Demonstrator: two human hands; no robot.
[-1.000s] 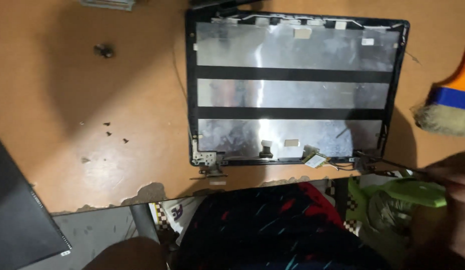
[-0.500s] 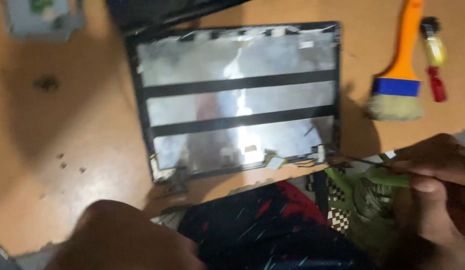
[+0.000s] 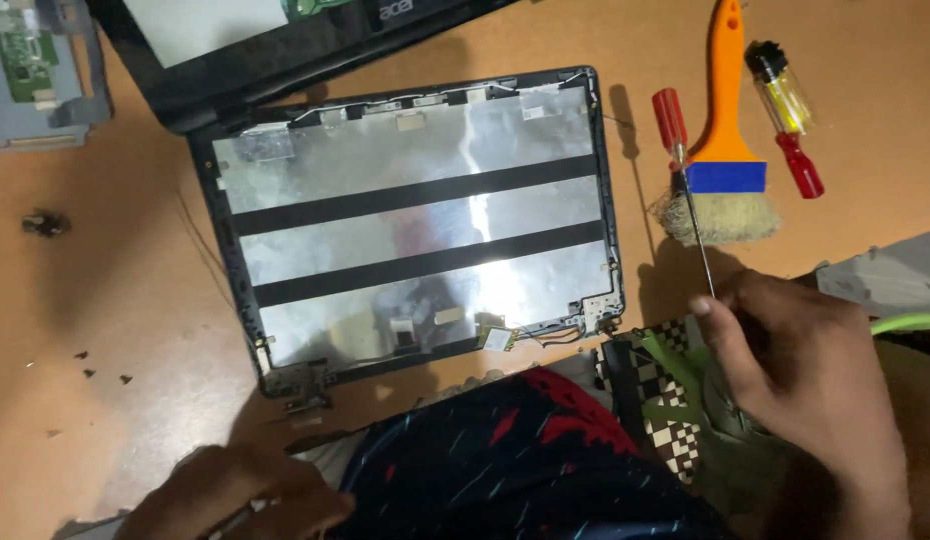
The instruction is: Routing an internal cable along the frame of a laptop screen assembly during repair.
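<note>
Head view: seen from above, both hands low in frame.
Left hand [image 3: 240, 490]: curled at the surface [image 3: 115, 300] edge, what it grips cannot be told.
Laptop lid shell [image 3: 415, 225]: up and right of the left hand, foil-lined inside facing up, two black strips across, hinge just above that hand.
Right hand [image 3: 805, 370]: fingers closed on the shaft tip of a red-handled screwdriver [image 3: 685, 170].
Orange brush [image 3: 723, 150]: above the right hand, beside the screwdriver.
Small screwdriver [image 3: 783, 115]: right of the brush.
</note>
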